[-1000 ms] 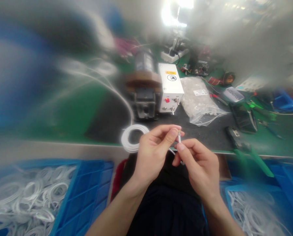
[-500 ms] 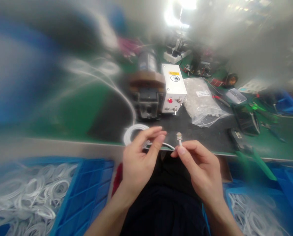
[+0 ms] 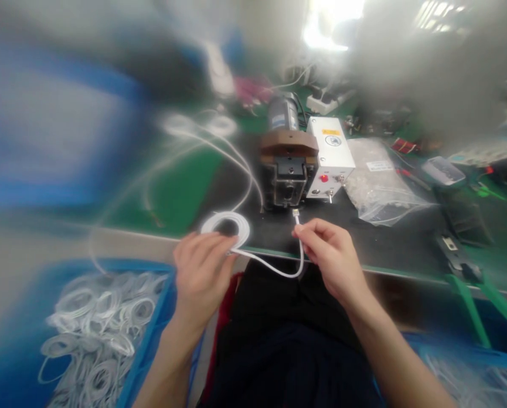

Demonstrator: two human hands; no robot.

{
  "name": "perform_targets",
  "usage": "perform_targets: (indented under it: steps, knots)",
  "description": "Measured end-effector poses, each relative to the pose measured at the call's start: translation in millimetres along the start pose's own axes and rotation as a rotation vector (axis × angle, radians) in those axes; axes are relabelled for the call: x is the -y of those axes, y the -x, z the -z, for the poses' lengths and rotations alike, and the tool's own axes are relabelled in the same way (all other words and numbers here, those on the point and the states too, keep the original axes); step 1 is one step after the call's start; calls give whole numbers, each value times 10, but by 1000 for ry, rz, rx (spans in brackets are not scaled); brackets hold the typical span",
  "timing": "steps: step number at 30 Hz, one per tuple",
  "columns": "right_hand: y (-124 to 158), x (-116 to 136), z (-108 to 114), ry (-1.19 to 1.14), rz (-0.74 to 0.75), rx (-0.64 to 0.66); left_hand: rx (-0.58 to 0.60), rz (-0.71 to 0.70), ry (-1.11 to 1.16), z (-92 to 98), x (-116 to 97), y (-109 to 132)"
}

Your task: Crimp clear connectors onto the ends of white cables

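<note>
Pinch of right hand (image 3: 330,256) on white cable (image 3: 272,267) just below plug (image 3: 295,213); left hand (image 3: 202,269) loosely closed on coil (image 3: 245,229).

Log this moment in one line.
left hand: grips white cable at coil | right hand: grips cable below plug, near machine | blue bin: more cables

Just beyond the right grip (image 3: 327,255) a dark press (image 3: 288,164) stands on the table (image 3: 180,192), with a white box (image 3: 332,156) showing a red light against its right side. Right of that lies a clear bag (image 3: 380,181) of small parts. Below the left grip (image 3: 202,266), a blue bin (image 3: 149,351) holds white coils (image 3: 96,328).
</note>
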State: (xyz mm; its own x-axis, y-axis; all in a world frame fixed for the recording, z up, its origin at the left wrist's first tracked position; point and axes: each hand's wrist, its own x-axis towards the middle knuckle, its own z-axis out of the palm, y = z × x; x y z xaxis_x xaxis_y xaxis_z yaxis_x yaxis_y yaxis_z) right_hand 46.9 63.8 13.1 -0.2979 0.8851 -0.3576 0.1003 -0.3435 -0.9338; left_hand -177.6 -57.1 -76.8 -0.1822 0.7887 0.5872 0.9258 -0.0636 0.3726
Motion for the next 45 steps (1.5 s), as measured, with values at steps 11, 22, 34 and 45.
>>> perform_targets:
  steps: [11,22,34,45]
  knots:
    - [-260,-111,-206,4,-40,-49,-19,78,127,-47,18,39]
    - [-295,-90,-277,-4,-45,-78,-15,91,142,-50,33,57]
    - [-436,-74,-320,-32,-49,-87,-15,77,147,-28,27,42]
    - [-477,-165,-315,7,-25,-134,-5,91,151,-42,48,72]
